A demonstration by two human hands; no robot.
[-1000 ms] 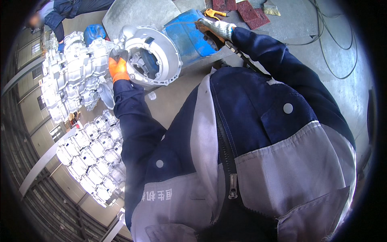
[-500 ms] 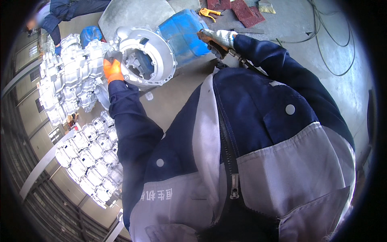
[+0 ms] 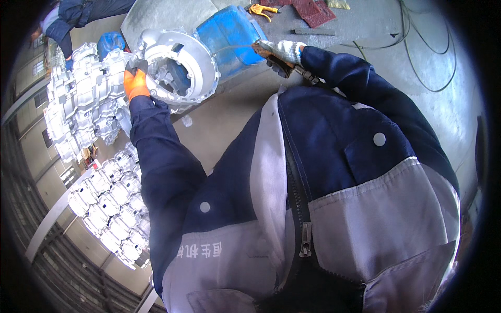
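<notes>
A large round silver metal casing (image 3: 207, 73) with an open ring and a hollow inside stands at the upper left. My left hand (image 3: 136, 82), in an orange glove with dark fingertips, is closed on the left edge of this casing. Further right, my right hand (image 3: 288, 52) wears a whitish glove and grips a brown and metal air tool (image 3: 282, 65), with a metal fitting at its end near my jacket. The tool is apart from the casing and points left toward a blue plastic drum (image 3: 235, 36). Its tip is too small to make out.
Bright metal castings (image 3: 78, 99) are stacked left of my hand, and several more (image 3: 112, 195) lie below. A yellow air blow gun (image 3: 262, 10), red-brown sheets (image 3: 314, 11), a dark bar (image 3: 313, 32) and a hose (image 3: 409, 49) lie beyond. Another person's dark sleeve (image 3: 58, 32) shows at the upper left.
The scene around me has shifted left and slightly up in the view. My left hand stays on the casing. My right hand still holds the tool, tilted a little differently.
</notes>
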